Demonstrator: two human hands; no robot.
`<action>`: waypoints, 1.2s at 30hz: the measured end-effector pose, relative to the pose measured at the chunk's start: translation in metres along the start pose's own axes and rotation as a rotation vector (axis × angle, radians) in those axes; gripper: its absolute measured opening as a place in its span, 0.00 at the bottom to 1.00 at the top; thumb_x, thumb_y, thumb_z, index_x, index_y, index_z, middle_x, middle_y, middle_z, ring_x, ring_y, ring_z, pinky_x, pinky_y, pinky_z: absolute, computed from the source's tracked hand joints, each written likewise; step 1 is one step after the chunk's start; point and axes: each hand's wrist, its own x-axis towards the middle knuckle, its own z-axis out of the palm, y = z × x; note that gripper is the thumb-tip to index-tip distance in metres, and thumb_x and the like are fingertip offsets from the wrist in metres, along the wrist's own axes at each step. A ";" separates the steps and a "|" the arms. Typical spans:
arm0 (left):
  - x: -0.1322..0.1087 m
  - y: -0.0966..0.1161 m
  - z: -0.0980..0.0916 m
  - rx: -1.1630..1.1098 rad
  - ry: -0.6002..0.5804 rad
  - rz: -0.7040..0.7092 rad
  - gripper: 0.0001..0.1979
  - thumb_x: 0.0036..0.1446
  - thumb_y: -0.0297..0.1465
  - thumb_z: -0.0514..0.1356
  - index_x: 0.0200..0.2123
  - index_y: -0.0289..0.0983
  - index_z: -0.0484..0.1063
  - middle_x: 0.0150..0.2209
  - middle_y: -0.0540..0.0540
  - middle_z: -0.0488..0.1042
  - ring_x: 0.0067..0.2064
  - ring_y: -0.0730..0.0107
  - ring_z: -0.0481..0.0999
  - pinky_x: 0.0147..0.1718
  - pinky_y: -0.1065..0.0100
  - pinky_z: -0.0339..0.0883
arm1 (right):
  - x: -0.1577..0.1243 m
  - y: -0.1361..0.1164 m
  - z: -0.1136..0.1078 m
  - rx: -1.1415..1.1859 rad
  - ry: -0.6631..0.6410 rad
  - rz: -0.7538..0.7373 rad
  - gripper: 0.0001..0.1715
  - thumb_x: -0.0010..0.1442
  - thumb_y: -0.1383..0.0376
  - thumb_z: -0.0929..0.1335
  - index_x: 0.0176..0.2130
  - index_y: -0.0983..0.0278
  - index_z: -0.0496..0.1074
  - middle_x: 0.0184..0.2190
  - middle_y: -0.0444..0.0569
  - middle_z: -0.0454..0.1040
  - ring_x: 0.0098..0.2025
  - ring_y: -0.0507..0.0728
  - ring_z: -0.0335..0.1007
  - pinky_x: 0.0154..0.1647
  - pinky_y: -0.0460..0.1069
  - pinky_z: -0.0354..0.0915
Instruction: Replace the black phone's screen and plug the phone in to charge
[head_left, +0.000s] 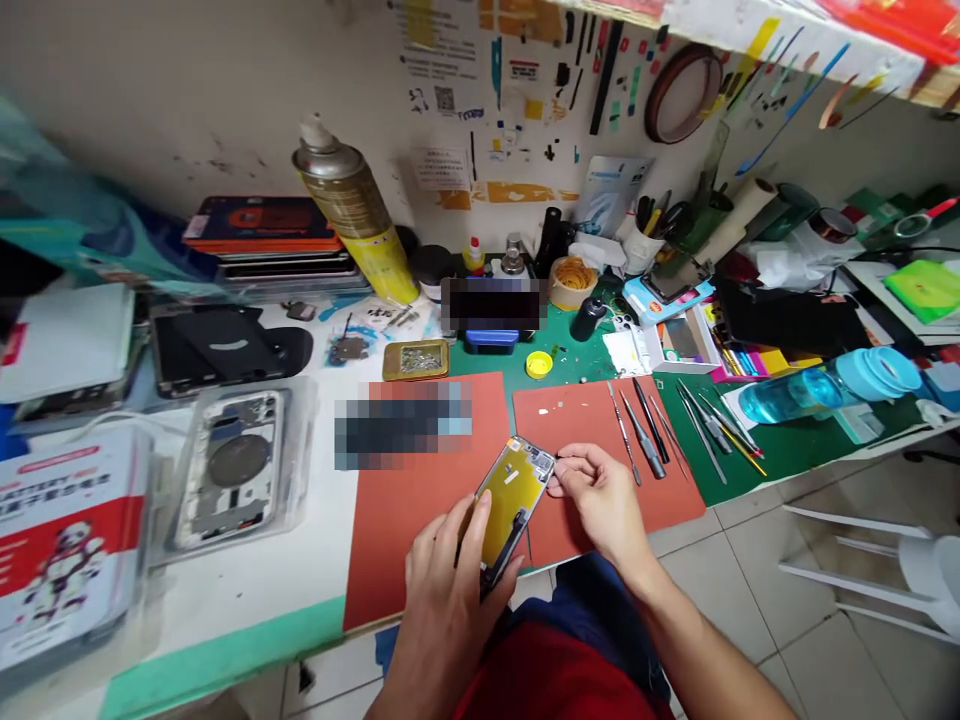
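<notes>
A phone screen (514, 492) lies tilted above the orange mat, its yellow-backed inner side facing up and metal parts at its top end. My left hand (457, 560) grips its lower part, with fingers across the left side and thumb on the right. At the screen's upper right corner, my right hand (600, 490) has thumb and forefinger pinched together. Whatever sits between those fingertips is too small to make out. The orange mat (427, 520) spreads beneath both hands. Tweezers, a slim pry tool and a screwdriver (645, 435) rest on its right half.
Left stand an open phone housing (244, 465) in a clear tray and a white-and-red box (71, 540). Behind are a spray can (352, 210), a small tin of screws (416, 360) and a yellow cap (538, 364). A blue water bottle (825, 388) lies at right.
</notes>
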 end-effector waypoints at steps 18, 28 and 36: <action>0.009 0.009 -0.005 -0.049 0.037 -0.057 0.36 0.69 0.32 0.66 0.75 0.36 0.57 0.61 0.30 0.76 0.57 0.41 0.74 0.57 0.47 0.66 | 0.055 -0.042 -0.046 -0.858 0.037 -0.434 0.12 0.70 0.61 0.68 0.42 0.60 0.82 0.44 0.57 0.82 0.48 0.66 0.78 0.53 0.60 0.69; 0.017 0.011 -0.015 -0.052 0.002 -0.031 0.30 0.69 0.30 0.66 0.69 0.30 0.63 0.57 0.30 0.78 0.56 0.42 0.75 0.53 0.48 0.68 | 0.095 -0.056 -0.047 -1.385 -0.205 -0.568 0.12 0.71 0.73 0.64 0.43 0.65 0.78 0.41 0.57 0.75 0.35 0.60 0.71 0.35 0.53 0.56; 0.027 0.002 -0.024 -0.076 -0.043 0.027 0.28 0.68 0.26 0.66 0.68 0.31 0.64 0.58 0.31 0.78 0.57 0.43 0.76 0.54 0.45 0.71 | 0.092 -0.052 -0.050 -1.380 -0.186 -0.624 0.17 0.63 0.80 0.60 0.43 0.66 0.71 0.40 0.58 0.75 0.35 0.61 0.70 0.36 0.54 0.58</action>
